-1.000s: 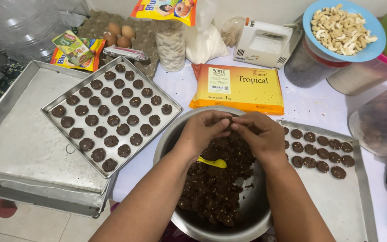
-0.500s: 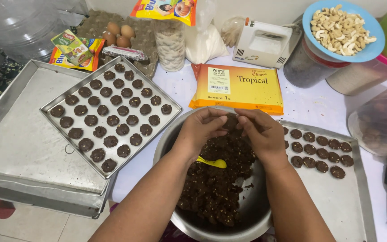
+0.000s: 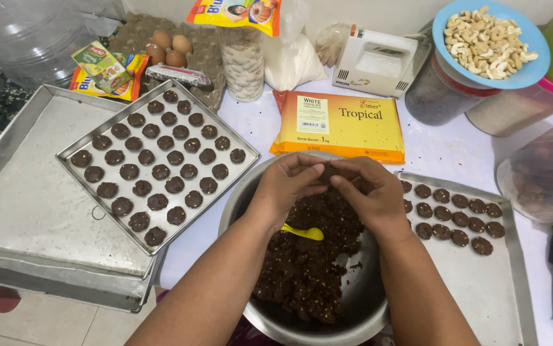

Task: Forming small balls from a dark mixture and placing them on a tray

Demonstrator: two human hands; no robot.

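Observation:
Both my hands meet over a steel mixing bowl of dark chocolate dough. My left hand and my right hand press a small lump of dough between their fingertips at the bowl's far side. A yellow spoon lies in the dough under my left wrist. A small tray full of round dough pieces sits to the left. Another tray on the right holds two short rows of dough pieces.
The small tray rests on a stack of larger trays at the left. Behind stand a yellow chocolate block pack, a hand mixer, eggs, a blue bowl of cashews and plastic containers.
My hands have lifted slightly and drawn closer, fingertips now pinched together on a lump of dough at the bowl's far side.

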